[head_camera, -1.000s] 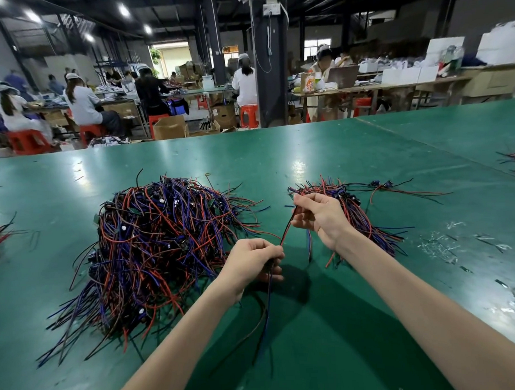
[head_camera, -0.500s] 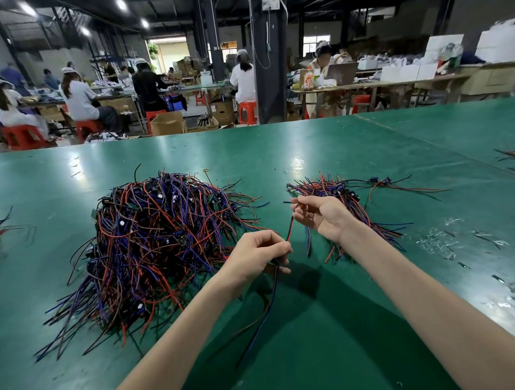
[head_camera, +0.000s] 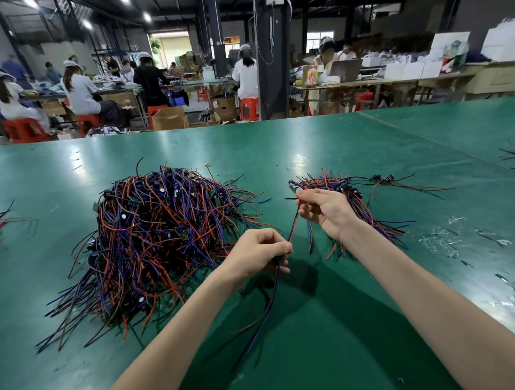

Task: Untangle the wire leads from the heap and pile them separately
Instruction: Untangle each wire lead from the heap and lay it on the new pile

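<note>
One wire lead held between heap and pile.
On the table, the heap lay left and the smaller pile right; the left hand curled round the wire lead, and the right hand pinched its upper end. It was best drawn taut, then laid parallel on the pile.

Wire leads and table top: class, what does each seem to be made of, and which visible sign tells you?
The wire leads look plastic-sheathed, red, blue and black, slightly glossy: they bend and droop loosely; cores hidden. The table top looks like a smooth green sheet, perhaps vinyl or rubber, semi-gloss: lamps reflect as soft patches.
</note>
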`<action>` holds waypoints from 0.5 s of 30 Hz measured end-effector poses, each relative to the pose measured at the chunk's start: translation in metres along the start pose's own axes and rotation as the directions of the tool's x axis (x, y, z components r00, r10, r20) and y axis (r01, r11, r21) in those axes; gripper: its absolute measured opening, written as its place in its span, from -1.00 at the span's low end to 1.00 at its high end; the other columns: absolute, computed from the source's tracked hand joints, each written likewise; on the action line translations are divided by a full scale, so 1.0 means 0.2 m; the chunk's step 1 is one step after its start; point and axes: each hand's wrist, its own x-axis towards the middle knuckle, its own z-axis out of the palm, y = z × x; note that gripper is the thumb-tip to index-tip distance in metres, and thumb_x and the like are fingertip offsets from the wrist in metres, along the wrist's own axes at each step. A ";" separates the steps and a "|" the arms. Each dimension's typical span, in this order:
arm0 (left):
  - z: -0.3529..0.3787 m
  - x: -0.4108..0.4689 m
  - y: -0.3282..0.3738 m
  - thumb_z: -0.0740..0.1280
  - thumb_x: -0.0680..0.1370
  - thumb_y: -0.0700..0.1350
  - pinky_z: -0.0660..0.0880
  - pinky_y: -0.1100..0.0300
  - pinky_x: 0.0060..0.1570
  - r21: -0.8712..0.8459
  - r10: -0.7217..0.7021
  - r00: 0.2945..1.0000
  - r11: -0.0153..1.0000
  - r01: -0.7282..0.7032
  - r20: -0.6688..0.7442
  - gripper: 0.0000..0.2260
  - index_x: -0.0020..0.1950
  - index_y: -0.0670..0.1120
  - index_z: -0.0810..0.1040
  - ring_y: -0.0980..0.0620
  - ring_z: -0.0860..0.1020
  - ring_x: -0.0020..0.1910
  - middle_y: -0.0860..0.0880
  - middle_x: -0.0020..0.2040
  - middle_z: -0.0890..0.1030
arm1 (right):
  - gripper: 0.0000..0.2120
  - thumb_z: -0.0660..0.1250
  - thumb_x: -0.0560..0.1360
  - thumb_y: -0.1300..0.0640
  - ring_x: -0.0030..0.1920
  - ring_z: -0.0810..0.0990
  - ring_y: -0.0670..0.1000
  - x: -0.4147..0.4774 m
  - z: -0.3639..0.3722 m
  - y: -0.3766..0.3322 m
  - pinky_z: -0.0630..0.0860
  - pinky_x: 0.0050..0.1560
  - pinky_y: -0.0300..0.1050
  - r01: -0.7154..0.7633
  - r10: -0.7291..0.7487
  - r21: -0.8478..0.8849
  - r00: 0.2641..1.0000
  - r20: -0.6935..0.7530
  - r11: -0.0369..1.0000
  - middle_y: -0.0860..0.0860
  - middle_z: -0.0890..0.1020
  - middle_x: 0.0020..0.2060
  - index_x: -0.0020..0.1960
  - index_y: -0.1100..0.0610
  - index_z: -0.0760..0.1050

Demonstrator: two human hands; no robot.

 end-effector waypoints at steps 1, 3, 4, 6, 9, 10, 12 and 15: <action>0.00 0.00 0.00 0.34 0.52 -0.31 0.62 0.16 -0.28 0.001 -0.004 1.000 1.000 0.004 0.001 -0.87 -0.23 -0.26 0.51 0.08 0.50 -0.41 -0.14 -0.34 0.50 | -0.91 0.40 0.44 0.33 -0.58 0.50 -0.11 0.00 0.00 0.00 0.51 -0.50 -0.28 -0.002 0.002 0.000 1.000 -0.004 1.000 0.06 0.60 -0.51 -0.22 0.27 0.52; 0.00 0.00 0.00 0.34 0.52 -0.31 0.61 0.16 -0.29 0.004 -0.012 1.000 1.000 0.012 0.004 -0.87 -0.23 -0.25 0.51 0.07 0.50 -0.41 -0.14 -0.35 0.49 | -0.88 0.41 0.43 0.33 -0.59 0.49 -0.11 0.00 0.00 0.00 0.50 -0.51 -0.28 -0.006 0.006 0.005 1.000 -0.012 1.000 0.05 0.59 -0.51 -0.25 0.24 0.51; 0.00 0.00 -0.01 0.34 0.52 -0.30 0.61 0.16 -0.29 0.007 -0.014 1.000 1.000 0.014 0.005 -0.87 -0.23 -0.25 0.51 0.07 0.50 -0.40 -0.13 -0.35 0.49 | -0.86 0.42 0.43 0.32 -0.59 0.48 -0.11 0.00 0.00 0.00 0.50 -0.52 -0.29 -0.006 0.006 0.011 1.000 -0.017 1.000 0.05 0.58 -0.52 -0.26 0.22 0.49; 0.00 0.01 -0.01 0.35 0.52 -0.30 0.62 0.15 -0.28 0.010 -0.019 1.000 1.000 0.019 0.007 -0.87 -0.23 -0.25 0.51 0.06 0.50 -0.41 -0.13 -0.35 0.49 | -0.82 0.42 0.43 0.31 -0.59 0.47 -0.11 0.00 0.00 0.00 0.49 -0.53 -0.29 -0.002 0.002 0.016 1.000 -0.024 1.000 0.05 0.57 -0.53 -0.29 0.20 0.46; -0.01 0.01 -0.01 0.35 0.52 -0.30 0.61 0.15 -0.28 0.017 -0.023 1.000 1.000 0.023 0.012 -0.87 -0.23 -0.25 0.52 0.05 0.51 -0.41 -0.12 -0.37 0.50 | -0.86 0.41 0.44 0.31 -0.57 0.50 -0.11 0.00 -0.01 -0.01 0.51 -0.51 -0.28 -0.007 0.007 0.011 1.000 0.002 1.000 0.06 0.59 -0.51 -0.26 0.23 0.49; -0.01 0.00 -0.01 0.35 0.52 -0.30 0.61 0.16 -0.29 0.016 -0.024 1.000 1.000 0.024 0.012 -0.87 -0.23 -0.25 0.51 0.05 0.51 -0.41 -0.12 -0.37 0.50 | -0.88 0.39 0.45 0.32 -0.56 0.50 -0.10 0.00 -0.01 -0.01 0.51 -0.50 -0.28 -0.008 0.007 0.007 1.000 0.014 1.000 0.06 0.59 -0.50 -0.24 0.25 0.51; 0.00 0.01 -0.01 0.35 0.52 -0.30 0.61 0.16 -0.30 0.015 -0.026 1.000 1.000 0.026 0.012 -0.87 -0.24 -0.24 0.51 0.03 0.50 -0.41 -0.11 -0.38 0.50 | -0.91 0.36 0.48 0.32 -0.55 0.51 -0.09 0.00 -0.01 0.00 0.53 -0.48 -0.27 -0.006 0.006 -0.008 0.999 0.034 1.000 0.06 0.60 -0.49 -0.19 0.31 0.52; -0.01 0.01 -0.01 0.35 0.52 -0.30 0.61 0.16 -0.30 0.015 -0.025 1.000 1.000 0.025 0.008 -0.86 -0.25 -0.24 0.51 0.03 0.50 -0.41 -0.11 -0.38 0.50 | -0.88 0.29 0.52 0.33 -0.54 0.52 -0.09 0.00 -0.01 0.00 0.54 -0.46 -0.25 -0.007 0.009 -0.026 0.998 0.057 1.000 0.07 0.61 -0.48 -0.16 0.35 0.53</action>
